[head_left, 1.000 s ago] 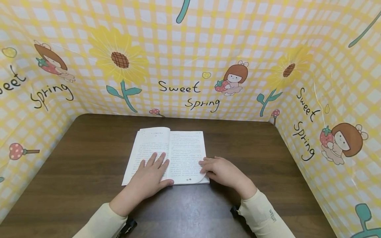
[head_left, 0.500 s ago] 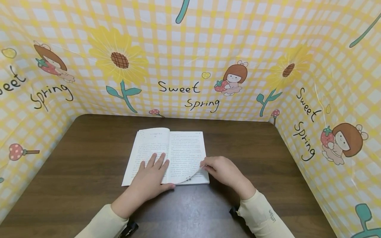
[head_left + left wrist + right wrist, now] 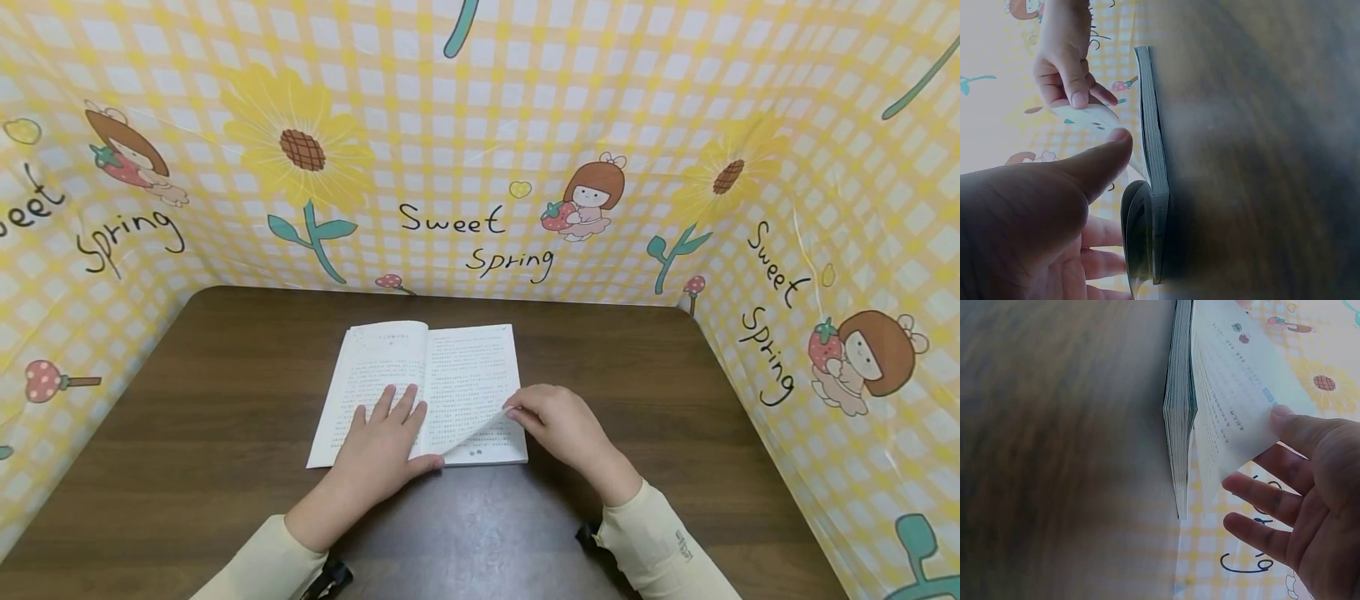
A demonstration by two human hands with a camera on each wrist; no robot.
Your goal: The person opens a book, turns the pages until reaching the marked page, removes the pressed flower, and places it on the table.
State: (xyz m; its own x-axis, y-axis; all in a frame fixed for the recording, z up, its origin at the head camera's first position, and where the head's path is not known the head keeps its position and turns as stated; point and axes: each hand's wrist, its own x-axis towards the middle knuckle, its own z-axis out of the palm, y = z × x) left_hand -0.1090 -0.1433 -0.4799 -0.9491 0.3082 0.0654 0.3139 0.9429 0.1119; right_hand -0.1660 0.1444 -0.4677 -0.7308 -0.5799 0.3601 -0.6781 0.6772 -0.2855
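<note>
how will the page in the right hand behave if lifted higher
The page probably flexes easily, since it curves up from the book. It is likely light: the right hand pinches only its edge. Being thin, it may crease.

Book print (image 3: pixel 468 367) too small to read, sleeves (image 3: pixel 255 560) cut off below, wrist-view tabletop (image 3: pixel 1260 156) blurred

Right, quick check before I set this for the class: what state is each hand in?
Left hand: open, resting on the open book.
Right hand: holding, pinching a lifted page.
</note>
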